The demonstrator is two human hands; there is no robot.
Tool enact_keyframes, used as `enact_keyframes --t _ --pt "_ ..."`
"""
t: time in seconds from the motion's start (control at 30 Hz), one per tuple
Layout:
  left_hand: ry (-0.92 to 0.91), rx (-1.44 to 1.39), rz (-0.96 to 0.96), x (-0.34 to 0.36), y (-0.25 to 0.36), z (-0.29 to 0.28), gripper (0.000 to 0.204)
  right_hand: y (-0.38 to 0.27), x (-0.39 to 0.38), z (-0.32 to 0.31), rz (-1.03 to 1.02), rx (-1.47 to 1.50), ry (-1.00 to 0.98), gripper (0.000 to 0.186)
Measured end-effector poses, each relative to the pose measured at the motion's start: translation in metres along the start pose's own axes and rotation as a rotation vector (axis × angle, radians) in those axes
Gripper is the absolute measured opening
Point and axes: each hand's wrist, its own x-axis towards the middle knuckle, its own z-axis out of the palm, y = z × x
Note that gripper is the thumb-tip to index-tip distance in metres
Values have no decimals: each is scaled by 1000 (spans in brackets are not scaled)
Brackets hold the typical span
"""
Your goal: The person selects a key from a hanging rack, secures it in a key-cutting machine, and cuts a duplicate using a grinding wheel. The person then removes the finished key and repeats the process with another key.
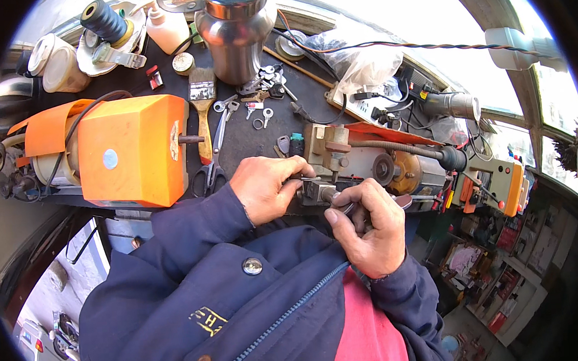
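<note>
At nine o'clock we see an orange machine housing (131, 150), with scissors (212, 165) and a paintbrush (202, 109) beside it. At centre, our left hand (266, 185) pinches a small metal key (310, 178) at the clamp (319, 190) of the key-cutting machine (367, 159). At five o'clock, our right hand (368, 232) curls its fingers around a knob (333, 195).

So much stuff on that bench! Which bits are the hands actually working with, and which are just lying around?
In use:
left hand, pinching a key blank in the vise
right hand, on the vise knob
key-cutting machine

Lying about:
orange machine housing
paintbrush
scissors
loose keys
steel kettle
thread spool
white bottle
</note>
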Motion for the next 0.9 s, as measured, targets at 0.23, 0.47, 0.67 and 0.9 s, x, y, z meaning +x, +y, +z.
enact_keyframes --t 0.23,0.47,0.67,0.9 --pt "-126 -164 -25 6 -7 -7 25 -1 9 -6 -24 -30 -91 32" --pt "-245 -420 -139 11 -6 -10 25 -1 17 -24 -57 -107 -239 50" --pt "-272 -447 -189 14 -4 -8 26 2 24 -30 -105 -130 -266 53" --pt "-265 -477 -179 15 -7 -6 26 -1 26 -34 -128 -243 -205 35"
